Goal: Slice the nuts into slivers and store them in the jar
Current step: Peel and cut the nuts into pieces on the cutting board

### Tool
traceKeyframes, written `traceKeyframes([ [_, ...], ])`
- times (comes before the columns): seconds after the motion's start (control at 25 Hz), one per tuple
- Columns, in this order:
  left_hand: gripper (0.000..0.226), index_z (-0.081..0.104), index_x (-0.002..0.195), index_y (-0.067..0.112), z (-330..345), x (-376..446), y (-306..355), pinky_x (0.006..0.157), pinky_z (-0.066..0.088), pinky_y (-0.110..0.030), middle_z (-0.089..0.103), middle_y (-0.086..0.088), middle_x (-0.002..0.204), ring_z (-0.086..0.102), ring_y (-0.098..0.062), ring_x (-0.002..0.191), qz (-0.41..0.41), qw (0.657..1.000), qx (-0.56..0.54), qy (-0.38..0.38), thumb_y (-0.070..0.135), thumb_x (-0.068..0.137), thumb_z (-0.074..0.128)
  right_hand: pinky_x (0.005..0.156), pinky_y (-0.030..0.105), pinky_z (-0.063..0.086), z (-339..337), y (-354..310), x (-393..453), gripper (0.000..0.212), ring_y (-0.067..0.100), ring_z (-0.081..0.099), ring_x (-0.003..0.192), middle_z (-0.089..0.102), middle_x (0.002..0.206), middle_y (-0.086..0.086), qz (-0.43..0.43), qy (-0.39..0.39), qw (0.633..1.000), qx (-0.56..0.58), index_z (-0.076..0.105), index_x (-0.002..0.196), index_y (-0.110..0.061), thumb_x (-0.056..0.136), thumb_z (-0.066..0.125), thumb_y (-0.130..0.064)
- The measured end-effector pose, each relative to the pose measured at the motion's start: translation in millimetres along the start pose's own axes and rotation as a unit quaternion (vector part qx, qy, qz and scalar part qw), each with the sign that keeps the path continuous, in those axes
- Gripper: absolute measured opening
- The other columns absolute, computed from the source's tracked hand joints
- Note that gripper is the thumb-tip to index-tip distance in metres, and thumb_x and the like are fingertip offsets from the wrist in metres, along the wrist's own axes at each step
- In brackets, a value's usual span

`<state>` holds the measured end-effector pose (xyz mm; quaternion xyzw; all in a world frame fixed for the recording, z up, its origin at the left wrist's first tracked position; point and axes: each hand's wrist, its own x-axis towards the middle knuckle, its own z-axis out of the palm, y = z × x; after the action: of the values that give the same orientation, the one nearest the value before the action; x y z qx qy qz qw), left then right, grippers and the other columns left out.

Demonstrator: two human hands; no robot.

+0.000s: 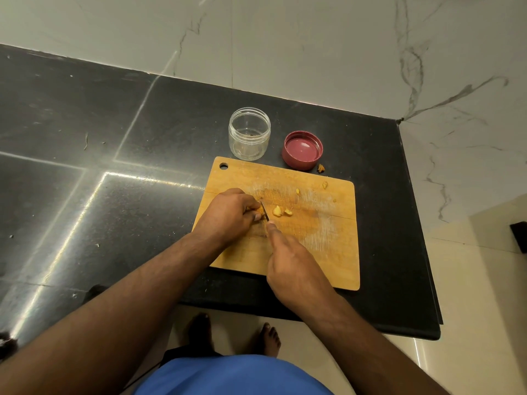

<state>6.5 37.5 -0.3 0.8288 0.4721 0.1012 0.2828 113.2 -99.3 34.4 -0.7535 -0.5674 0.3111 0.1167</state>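
Black stone bench (pixel 85 124), glossy and hard, carrying everything. Wooden chopping board (pixel 313 252) lying flat near the bench's right front corner, scored pale by many cuts, stiff and heavy enough to stay put under pressure. Clear jar (pixel 249 134) standing upright just beyond the board's far edge, open-mouthed, seemingly empty but for a speck or two; light and smooth-walled, likely to skid or tip if knocked, best taken round the body. Red lid (pixel 302 149) lying upside down just right of the jar, apart from it.

Left hand (pixel 228 215) curled over the board's left part, fingertips pinching a nut (pixel 258 208) down against the wood. Right hand (pixel 291 269) wrapped round the handle of a knife (pixel 265 213), forefinger stretched along the spine, blade standing just beside the left fingertips and on the nut. Handle itself hidden in the fist.

Cut pieces (pixel 281 210) lying just right of the blade; smaller bits (pixel 325 185) scattered toward the far right of the board, one crumb (pixel 321 167) off it beside the lid.

Nut judged small, light, hard yet brittle, prone to roll or shoot away under the edge; best pinned low by fingertips tucked back from the blade. Slivers fragile and crumbly, better swept together than picked singly
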Motion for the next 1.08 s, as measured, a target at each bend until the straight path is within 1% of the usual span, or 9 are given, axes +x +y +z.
traceKeyframes([
  [0.2,0.032,0.071,0.123,0.017,1,-1,1,0.083,0.041,-0.022,0.066,-0.001,0.116,0.059,-0.016,0.103,-0.01,1.0,-0.004,0.004,0.029,0.093,0.069,0.092,0.027,0.043,7,4,-6,0.061,0.014,0.048,0.113,0.044,0.14,-0.001,0.011,0.01,1.0,0.015,0.01,0.158,-0.029,0.103,0.035,-0.017],
  [0.36,0.034,0.069,0.125,0.017,-1,-1,2,0.082,0.039,-0.022,0.066,-0.001,0.118,0.057,-0.014,0.103,-0.019,1.0,-0.002,0.003,0.03,0.093,0.068,0.08,0.027,0.047,14,11,-29,0.062,0.009,0.05,0.096,0.048,0.123,-0.005,0.017,0.018,1.0,0.017,0.006,0.157,-0.032,0.104,0.035,-0.02],
  [0.52,0.035,0.067,0.128,0.018,-2,-2,3,0.084,0.04,-0.022,0.064,0.0,0.12,0.056,-0.014,0.105,-0.024,1.0,0.001,-0.006,0.031,0.094,0.067,0.075,0.023,0.045,7,22,-35,0.057,0.007,0.05,0.09,0.047,0.113,-0.008,0.01,0.047,0.998,0.031,0.016,0.157,-0.032,0.105,0.036,-0.021],
  [0.6,0.036,0.066,0.129,0.019,-1,-3,2,0.085,0.04,-0.022,0.064,0.001,0.122,0.056,-0.014,0.106,-0.024,1.0,0.002,-0.009,0.031,0.095,0.066,0.075,0.021,0.045,-1,28,-33,0.054,0.004,0.05,0.09,0.051,0.116,-0.007,0.011,0.065,0.995,0.076,0.023,0.155,-0.031,0.104,0.038,-0.02],
  [0.76,0.036,0.066,0.129,0.02,1,-3,1,0.084,0.04,-0.022,0.063,0.001,0.121,0.054,-0.012,0.103,-0.024,1.0,0.005,-0.011,0.031,0.095,0.066,0.065,0.011,0.035,-9,33,-28,0.052,-0.004,0.045,0.078,0.055,0.119,-0.008,0.029,0.074,0.986,0.15,0.034,0.153,-0.03,0.103,0.041,-0.018],
  [0.84,0.036,0.065,0.129,0.021,2,-3,0,0.083,0.04,-0.022,0.063,0.002,0.12,0.051,-0.009,0.099,-0.024,1.0,0.003,-0.011,0.032,0.095,0.066,0.069,0.01,0.036,-8,36,-27,0.051,-0.003,0.047,0.083,0.055,0.13,-0.008,0.022,0.087,0.984,0.154,0.035,0.152,-0.03,0.103,0.042,-0.018],
  [0.92,0.035,0.066,0.129,0.021,2,-3,-1,0.082,0.04,-0.022,0.063,0.002,0.119,0.05,-0.008,0.097,-0.025,1.0,0.0,-0.01,0.032,0.095,0.066,0.072,0.012,0.04,-8,39,-23,0.05,0.0,0.052,0.088,0.054,0.132,-0.01,0.035,0.084,0.984,0.154,0.037,0.15,-0.031,0.103,0.043,-0.017],
  [1.0,0.035,0.066,0.128,0.021,2,-4,-1,0.082,0.04,-0.022,0.063,0.002,0.119,0.049,-0.008,0.096,-0.025,1.0,-0.002,-0.009,0.031,0.095,0.066,0.068,0.017,0.044,-6,41,-18,0.05,0.002,0.054,0.08,0.059,0.12,-0.011,0.083,0.065,0.964,0.243,0.044,0.146,-0.033,0.1,0.045,-0.013],
  [1.08,0.035,0.066,0.128,0.021,2,-4,-1,0.082,0.04,-0.022,0.063,0.002,0.119,0.049,-0.008,0.096,-0.026,1.0,-0.004,-0.009,0.031,0.095,0.066,0.05,0.023,0.037,-6,42,-16,0.051,0.006,0.045,0.056,0.063,0.092,0.0,0.136,0.048,0.915,0.376,0.052,0.139,-0.037,0.098,0.045,-0.008],
])
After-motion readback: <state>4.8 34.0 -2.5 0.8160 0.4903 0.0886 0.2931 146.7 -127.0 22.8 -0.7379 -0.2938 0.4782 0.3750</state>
